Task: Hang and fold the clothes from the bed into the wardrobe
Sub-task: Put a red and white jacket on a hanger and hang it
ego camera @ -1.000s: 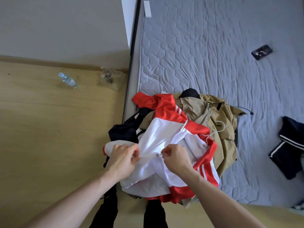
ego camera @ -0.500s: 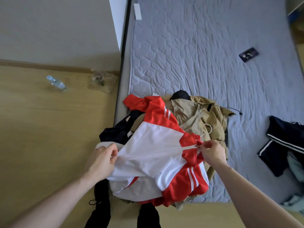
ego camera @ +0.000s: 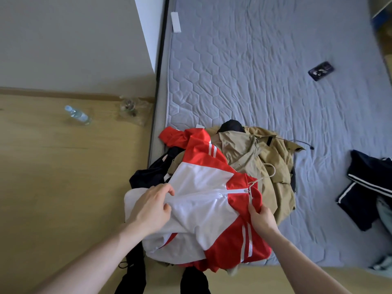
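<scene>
A red and white track jacket (ego camera: 203,187) lies zipped on top of a clothes pile at the near corner of the grey bed (ego camera: 265,81). My left hand (ego camera: 151,205) pinches the white fabric at the lower end of the zip. My right hand (ego camera: 262,219) grips the red collar area beside the white hanger hook (ego camera: 252,185) that pokes out of the neck. Under the jacket lie a khaki jacket (ego camera: 261,158) and a dark garment (ego camera: 148,177).
A phone (ego camera: 321,70) and a white remote (ego camera: 175,21) lie on the mattress. Dark folded clothes with white stripes (ego camera: 369,187) sit at the right. On the wooden floor stand a water bottle (ego camera: 77,115) and a clear plastic bag (ego camera: 133,109).
My right hand ran the zip pull up to the collar, then dropped to the red fabric below the neck. My left hand kept hold of the hem end.
</scene>
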`<action>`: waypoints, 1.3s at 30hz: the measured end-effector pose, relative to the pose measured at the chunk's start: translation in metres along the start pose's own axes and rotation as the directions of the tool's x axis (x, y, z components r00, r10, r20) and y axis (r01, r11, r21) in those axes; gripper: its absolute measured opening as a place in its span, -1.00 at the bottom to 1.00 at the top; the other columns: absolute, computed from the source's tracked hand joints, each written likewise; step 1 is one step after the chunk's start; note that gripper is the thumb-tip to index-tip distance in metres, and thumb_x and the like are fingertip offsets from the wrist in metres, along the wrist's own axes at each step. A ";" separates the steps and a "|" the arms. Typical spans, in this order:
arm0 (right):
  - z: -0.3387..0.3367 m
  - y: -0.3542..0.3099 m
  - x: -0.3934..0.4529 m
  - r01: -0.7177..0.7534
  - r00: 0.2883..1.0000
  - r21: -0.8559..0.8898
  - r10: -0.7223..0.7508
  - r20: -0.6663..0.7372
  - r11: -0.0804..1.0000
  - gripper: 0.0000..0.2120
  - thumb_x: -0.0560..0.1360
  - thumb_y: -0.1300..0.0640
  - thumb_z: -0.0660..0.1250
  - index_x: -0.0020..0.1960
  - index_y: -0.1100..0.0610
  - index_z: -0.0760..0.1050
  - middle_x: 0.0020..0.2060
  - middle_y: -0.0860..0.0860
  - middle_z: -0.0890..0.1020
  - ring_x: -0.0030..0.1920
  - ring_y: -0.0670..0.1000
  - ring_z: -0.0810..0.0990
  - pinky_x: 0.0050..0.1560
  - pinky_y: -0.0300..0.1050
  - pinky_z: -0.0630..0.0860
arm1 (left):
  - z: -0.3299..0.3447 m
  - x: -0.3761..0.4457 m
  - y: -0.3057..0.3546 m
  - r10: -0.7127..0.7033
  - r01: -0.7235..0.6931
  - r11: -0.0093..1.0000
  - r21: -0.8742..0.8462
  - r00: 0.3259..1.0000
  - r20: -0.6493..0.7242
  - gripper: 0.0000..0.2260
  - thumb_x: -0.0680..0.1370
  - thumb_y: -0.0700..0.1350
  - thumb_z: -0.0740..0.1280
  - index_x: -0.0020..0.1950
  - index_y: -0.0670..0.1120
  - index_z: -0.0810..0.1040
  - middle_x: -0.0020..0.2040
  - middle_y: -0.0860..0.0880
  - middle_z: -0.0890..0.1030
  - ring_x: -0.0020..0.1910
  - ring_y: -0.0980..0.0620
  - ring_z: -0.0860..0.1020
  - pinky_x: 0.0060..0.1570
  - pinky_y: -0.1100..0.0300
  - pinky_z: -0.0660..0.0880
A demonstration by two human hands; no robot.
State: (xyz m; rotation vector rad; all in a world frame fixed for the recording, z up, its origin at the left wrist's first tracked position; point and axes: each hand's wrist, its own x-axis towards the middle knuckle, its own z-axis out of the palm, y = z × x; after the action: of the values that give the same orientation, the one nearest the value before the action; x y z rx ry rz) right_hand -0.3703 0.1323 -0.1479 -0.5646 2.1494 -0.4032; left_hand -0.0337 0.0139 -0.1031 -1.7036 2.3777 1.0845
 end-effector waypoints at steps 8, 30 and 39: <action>-0.029 -0.102 -0.089 0.521 0.852 0.101 -0.523 -0.009 0.847 -0.63 0.64 -0.14 0.30 -0.30 -0.08 0.36 -0.37 -0.11 0.50 -0.36 -0.15 0.45 -0.30 -0.10 0.43 | -0.075 -0.038 0.051 0.045 -0.063 0.988 -0.144 0.992 -0.120 -0.62 0.50 -0.25 0.37 0.14 0.18 0.40 0.20 0.33 0.39 0.09 0.22 0.48 -0.07 0.07 0.57; -0.022 -0.474 -0.456 0.963 0.136 0.122 -0.827 0.545 0.239 -0.49 0.52 -0.41 0.32 0.00 0.06 0.58 -0.32 -0.11 0.51 -0.30 -0.17 0.43 -0.26 -0.13 0.44 | -0.485 -0.335 0.000 -0.120 -0.093 0.957 -0.275 0.737 -0.665 -0.84 0.51 0.02 0.33 -0.15 -0.06 0.52 -0.31 0.00 0.53 -0.28 0.00 0.50 -0.22 0.05 0.44; 0.075 -0.566 -0.547 0.999 -0.047 0.034 -0.829 0.557 -0.034 -0.74 0.57 -0.15 0.34 -0.11 0.03 0.54 -0.32 -0.05 0.54 -0.30 -0.23 0.41 -0.18 -0.13 0.48 | -0.585 -0.453 -0.105 -0.177 -0.003 0.979 -0.203 0.478 -0.860 -0.90 0.47 -0.04 0.35 -0.21 0.02 0.46 -0.34 0.08 0.50 -0.34 0.09 0.47 -0.26 0.09 0.44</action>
State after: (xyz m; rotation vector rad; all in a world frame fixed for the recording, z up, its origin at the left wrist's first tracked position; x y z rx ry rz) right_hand 0.1237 -0.0648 0.4377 -2.2798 0.9331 -0.4838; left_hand 0.4497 0.0537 0.4652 -2.9825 2.6138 0.3779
